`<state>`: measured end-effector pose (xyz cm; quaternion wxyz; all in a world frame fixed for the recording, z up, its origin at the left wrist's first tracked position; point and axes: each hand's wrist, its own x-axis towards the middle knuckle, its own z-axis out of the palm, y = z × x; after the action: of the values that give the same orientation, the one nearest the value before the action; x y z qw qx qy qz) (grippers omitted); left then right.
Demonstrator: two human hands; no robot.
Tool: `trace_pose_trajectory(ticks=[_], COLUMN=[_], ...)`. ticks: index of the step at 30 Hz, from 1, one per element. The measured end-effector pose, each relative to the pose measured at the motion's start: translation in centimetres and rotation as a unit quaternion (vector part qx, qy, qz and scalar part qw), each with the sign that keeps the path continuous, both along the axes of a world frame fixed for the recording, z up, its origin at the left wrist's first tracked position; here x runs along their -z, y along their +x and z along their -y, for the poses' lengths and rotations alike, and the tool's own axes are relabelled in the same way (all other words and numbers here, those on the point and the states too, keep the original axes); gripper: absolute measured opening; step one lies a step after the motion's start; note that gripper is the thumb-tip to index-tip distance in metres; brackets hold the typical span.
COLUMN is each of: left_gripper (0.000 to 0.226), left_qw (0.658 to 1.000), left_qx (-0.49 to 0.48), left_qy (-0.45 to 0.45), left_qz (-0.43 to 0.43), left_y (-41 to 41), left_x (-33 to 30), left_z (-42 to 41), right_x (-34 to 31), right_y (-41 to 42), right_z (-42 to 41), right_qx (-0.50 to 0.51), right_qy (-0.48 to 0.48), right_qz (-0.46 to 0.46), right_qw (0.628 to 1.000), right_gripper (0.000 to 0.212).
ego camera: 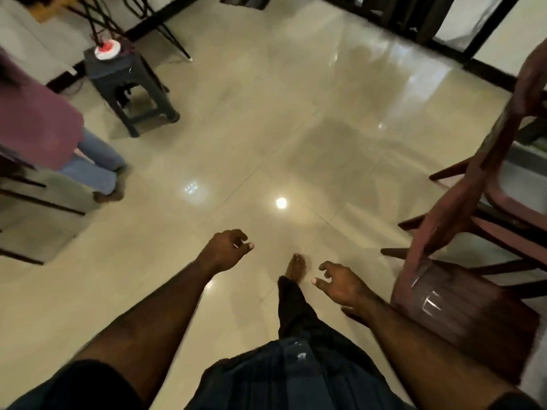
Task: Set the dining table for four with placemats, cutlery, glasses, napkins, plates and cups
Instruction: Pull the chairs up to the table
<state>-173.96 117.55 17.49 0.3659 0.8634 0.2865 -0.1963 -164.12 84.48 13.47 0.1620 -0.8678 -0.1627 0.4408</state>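
My left hand (226,250) and right hand (337,284) hang over the glossy beige tiled floor (266,128), fingers loosely curled, holding nothing. My bare foot (296,266) steps between them. Just right of my right hand stand reddish wooden chairs (461,232) with curved backs. Far left of them sits a dark square stool (124,81) bearing a round red-and-white object (107,49). No tableware shows.
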Motion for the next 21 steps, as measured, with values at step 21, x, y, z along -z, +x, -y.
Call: trace_pose_trajectory(ticks=[21], left_gripper=[0.032], left_qw=[0.995], left_qx=[0.09], left_qy=[0.001], left_qz=[-0.049], left_y=[55.7], left_x=[3.0], left_z=[-15.7], right_x=[-0.1], right_y=[50.6], right_z=[-4.7], right_qx=[0.194], right_qy=[-0.057], right_qz=[0.003], right_qw=[0.979], right_gripper=[0.064])
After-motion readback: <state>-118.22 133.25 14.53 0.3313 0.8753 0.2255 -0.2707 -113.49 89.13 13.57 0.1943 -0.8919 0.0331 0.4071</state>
